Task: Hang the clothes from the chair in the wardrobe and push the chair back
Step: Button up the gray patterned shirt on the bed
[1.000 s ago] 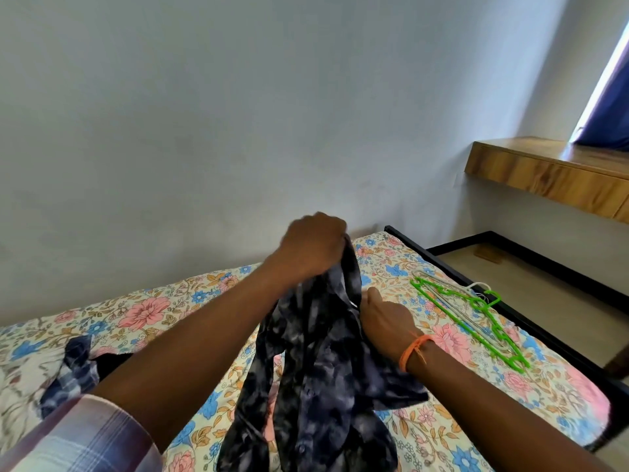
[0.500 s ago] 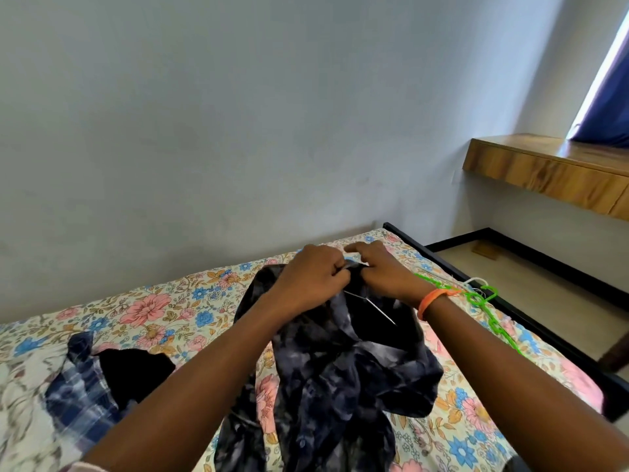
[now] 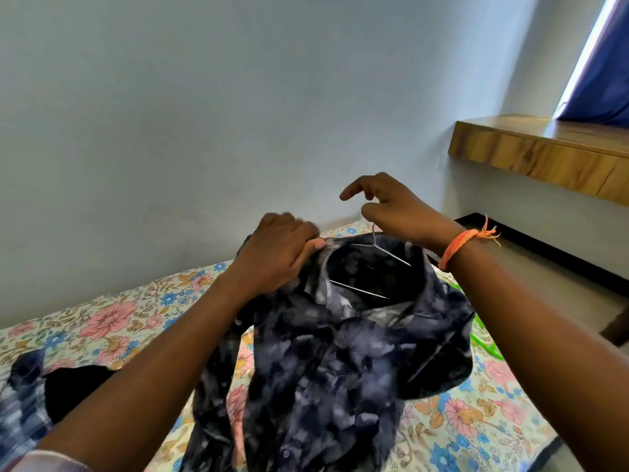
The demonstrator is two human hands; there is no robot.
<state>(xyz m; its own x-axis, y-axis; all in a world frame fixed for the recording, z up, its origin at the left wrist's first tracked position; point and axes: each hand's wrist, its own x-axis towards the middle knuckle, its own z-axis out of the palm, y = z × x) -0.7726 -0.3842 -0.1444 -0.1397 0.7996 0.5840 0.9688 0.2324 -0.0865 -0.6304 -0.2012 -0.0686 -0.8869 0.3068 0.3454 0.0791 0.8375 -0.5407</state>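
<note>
A dark blue-grey patterned shirt (image 3: 326, 362) hangs above the floral bed (image 3: 112, 321) on a thin metal wire hanger (image 3: 371, 257), whose bars show inside the open collar. My left hand (image 3: 279, 257) pinches the collar at the shirt's left shoulder. My right hand (image 3: 391, 209), with an orange thread at the wrist, holds the hanger's hook from above, thumb and forefinger sticking out. The chair and the wardrobe are out of view.
More clothes, a blue checked piece and a black one (image 3: 44, 393), lie on the bed at the left. Green plastic hangers (image 3: 483, 338) peek out behind the shirt on the right. A wooden shelf (image 3: 544, 155) juts from the right wall under a blue curtain (image 3: 602, 69).
Both hands have risen, lifting the shirt off the bed. The right hand moved from the collar to the hanger's hook, and the hanger now sits inside the collar.
</note>
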